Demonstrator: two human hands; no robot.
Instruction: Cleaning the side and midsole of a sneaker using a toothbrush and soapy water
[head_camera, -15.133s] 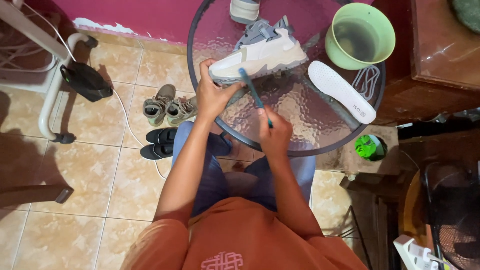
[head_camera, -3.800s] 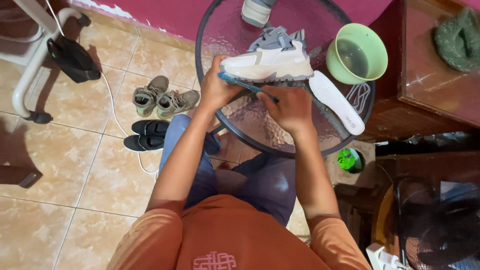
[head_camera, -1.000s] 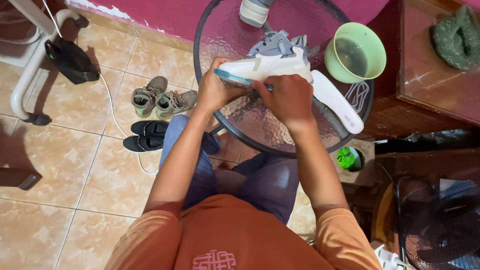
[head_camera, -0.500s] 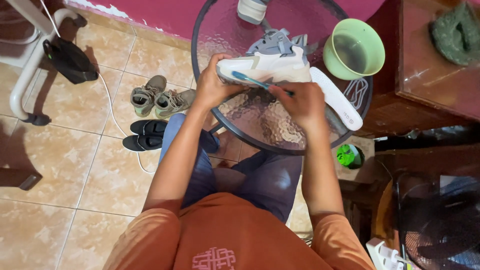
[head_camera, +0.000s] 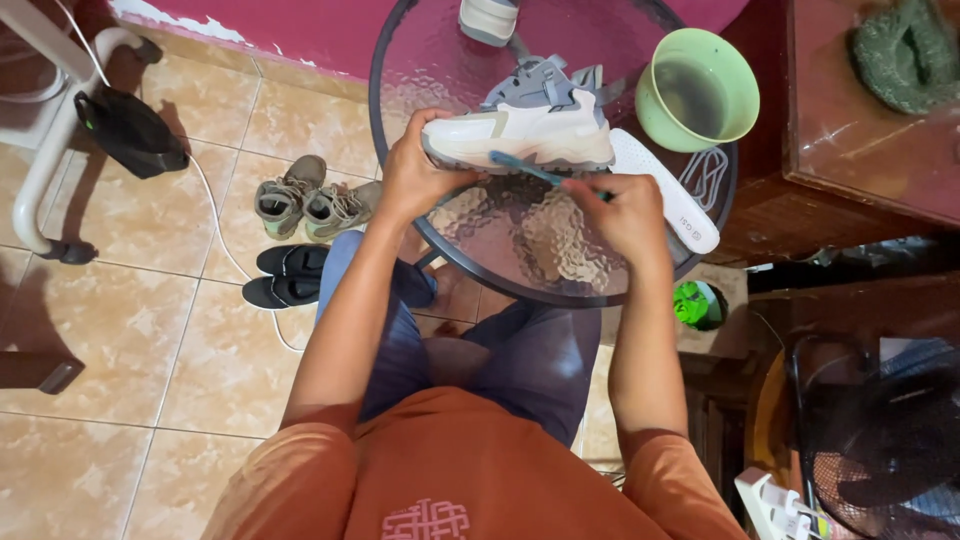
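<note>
Sneaker, white with a grey upper, lies on its side near the middle of the round glass table, its pale sole edge turned toward the person. The left hand is clamped around the toe end, thumb on the upper side, fingers wrapped beneath, pinning the shoe. The right hand pinches the handle of a blue toothbrush, whose head lies against the sole edge near mid-length. To do this well, keep the toe grip firm so the shoe cannot rock on the glass, hold the bristles flat to the sole wall, and work in short strokes along its length, re-wetting from the green bowl of water just beyond the heel. A loose white insole lies beside the right hand; keep the brushing elbow clear of it and of the bowl rim. Compared with the view half a second earlier, the sneaker and the left hand sit in nearly the same place, while the right hand has shifted slightly outward along the sole; fifteen seconds earlier the brush was held off the shoe, over bare glass.
</note>
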